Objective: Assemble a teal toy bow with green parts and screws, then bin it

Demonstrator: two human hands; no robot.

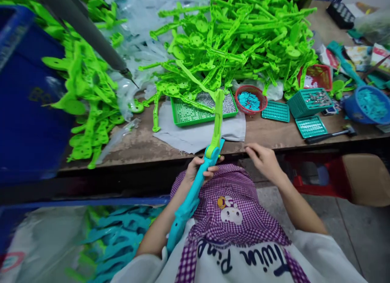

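My left hand (195, 171) is closed around a long jointed plastic piece (195, 189), near its joint. Its turquoise handle part runs down along my left forearm. The lime-green forked part (217, 120) points away from me over the bench edge. My right hand (265, 163) is apart from it, at the bench edge to the right, with thumb and fingers drawn together. Anything between those fingertips is too small to make out. Beyond the forked end lies a green tray (189, 119) with many small metal parts (210, 101).
A large heap of green parts (243, 39) covers the bench's back. A powered screwdriver (112, 51) hangs at upper left by a blue bin (30, 100). Right are a red basket (250, 108), teal trays (309, 102), a hammer (330, 134) and a blue bowl (356, 108). Turquoise parts (122, 234) lie lower left.
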